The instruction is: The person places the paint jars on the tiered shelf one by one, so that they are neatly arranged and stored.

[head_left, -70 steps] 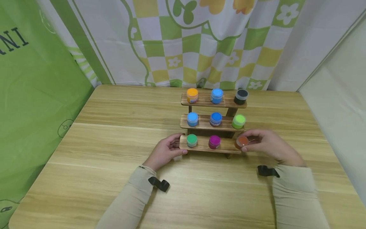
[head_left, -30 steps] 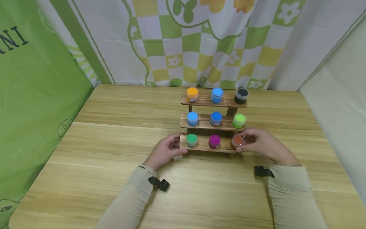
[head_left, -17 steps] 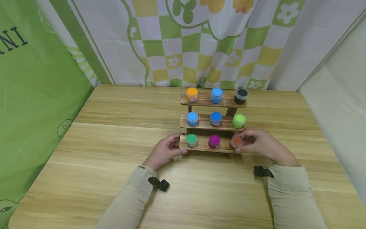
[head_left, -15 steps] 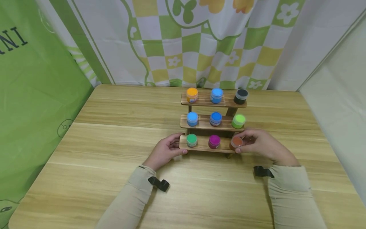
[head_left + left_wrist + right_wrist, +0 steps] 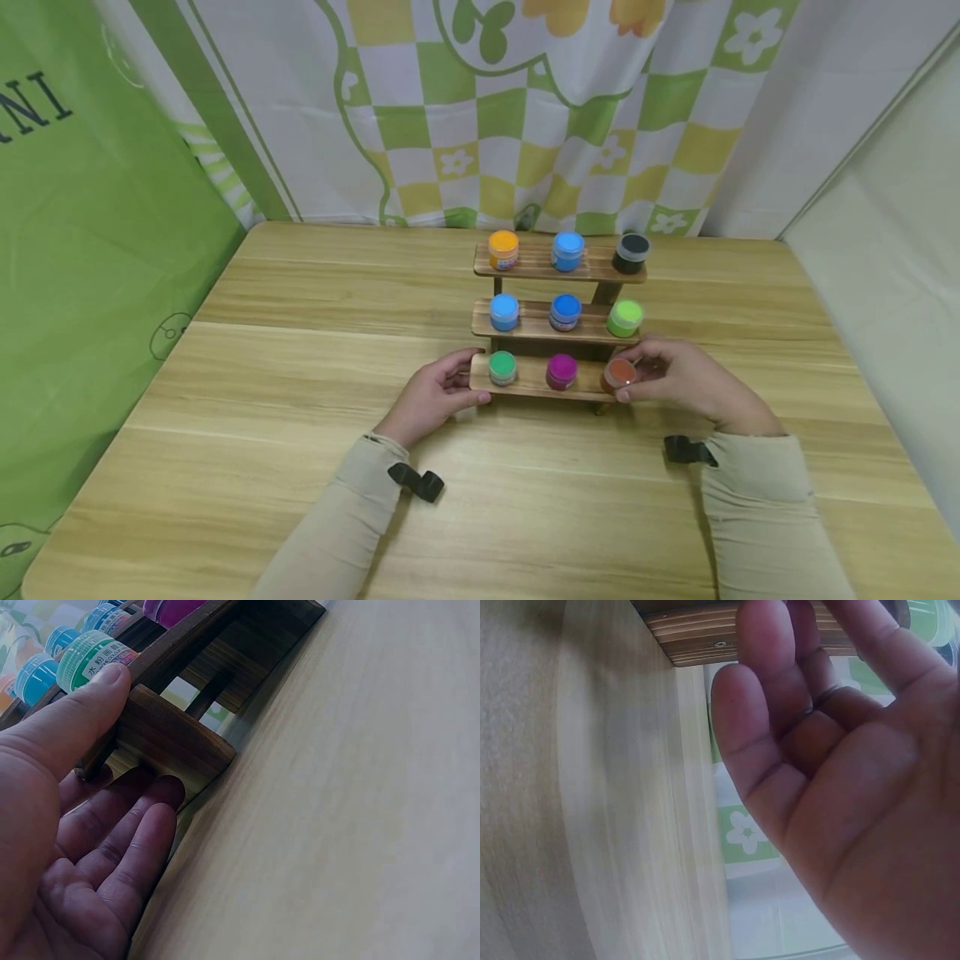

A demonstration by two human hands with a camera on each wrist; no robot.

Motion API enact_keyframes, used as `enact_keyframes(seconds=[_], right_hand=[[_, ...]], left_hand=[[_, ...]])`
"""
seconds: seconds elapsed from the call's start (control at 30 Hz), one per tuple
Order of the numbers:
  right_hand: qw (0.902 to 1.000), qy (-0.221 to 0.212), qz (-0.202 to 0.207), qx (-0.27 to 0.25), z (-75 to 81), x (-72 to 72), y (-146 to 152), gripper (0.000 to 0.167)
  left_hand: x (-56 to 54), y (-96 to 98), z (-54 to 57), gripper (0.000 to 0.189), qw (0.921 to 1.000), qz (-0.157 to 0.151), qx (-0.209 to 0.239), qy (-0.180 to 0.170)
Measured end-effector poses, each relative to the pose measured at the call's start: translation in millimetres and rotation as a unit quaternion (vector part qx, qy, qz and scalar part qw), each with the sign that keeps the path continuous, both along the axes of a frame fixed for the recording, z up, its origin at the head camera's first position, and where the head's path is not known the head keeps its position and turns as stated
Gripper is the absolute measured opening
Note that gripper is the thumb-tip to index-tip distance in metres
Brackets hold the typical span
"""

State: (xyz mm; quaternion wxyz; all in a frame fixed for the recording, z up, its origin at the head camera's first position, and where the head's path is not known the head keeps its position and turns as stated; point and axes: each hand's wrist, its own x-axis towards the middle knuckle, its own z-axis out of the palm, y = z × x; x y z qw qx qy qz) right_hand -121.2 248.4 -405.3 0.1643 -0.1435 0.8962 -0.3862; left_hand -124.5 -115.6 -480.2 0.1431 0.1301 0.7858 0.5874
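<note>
A three-tier wooden stand (image 5: pixel 525 386) holds small round paint jars, three to a tier. My left hand (image 5: pixel 435 396) grips the left end of its lowest tier; in the left wrist view the thumb lies along the edge near the green paint jar (image 5: pixel 94 660), fingers below. At the other end of that tier, my right hand (image 5: pixel 693 385) pinches a reddish-brown paint jar (image 5: pixel 620 372) between thumb and fingers. Between these jars stands a magenta one (image 5: pixel 562 372). In the right wrist view the brown jar is out of sight, and the right hand (image 5: pixel 855 765) shows its palm.
Light blue (image 5: pixel 504 312), blue (image 5: pixel 566 312) and lime green (image 5: pixel 626 317) jars stand on the middle tier. Orange (image 5: pixel 503 250), light blue (image 5: pixel 567 251) and black (image 5: pixel 632 252) jars top the stand. A patterned curtain (image 5: pixel 502 125) hangs behind the wooden table (image 5: pixel 300 350).
Over the earlier frames my right hand shifted slightly left with the reddish-brown jar, bringing it further onto the lowest tier. In the last half second almost nothing moved. My left hand stayed put.
</note>
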Motion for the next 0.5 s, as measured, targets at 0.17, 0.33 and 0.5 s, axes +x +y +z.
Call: enact_keyframes(seconds=[0.17,0.33,0.5], right_hand=[[1.0,0.002,0.0,0.003,-0.9,-0.5,-0.6,0.047],[1.0,0.0,0.0,-0.004,0.0,0.1,-1.4,0.046],[1.0,0.001,-0.001,-0.003,0.0,0.2,-1.9,0.046]], left_hand=[[-0.1,-0.3,-0.2,0.071,1.0,-0.002,0.002,-0.002],[-0.3,-0.8,-0.8,0.07,1.0,-0.003,0.006,-0.003],[-0.4,-1.4,-1.4,0.07,1.0,-0.002,0.008,-0.002]])
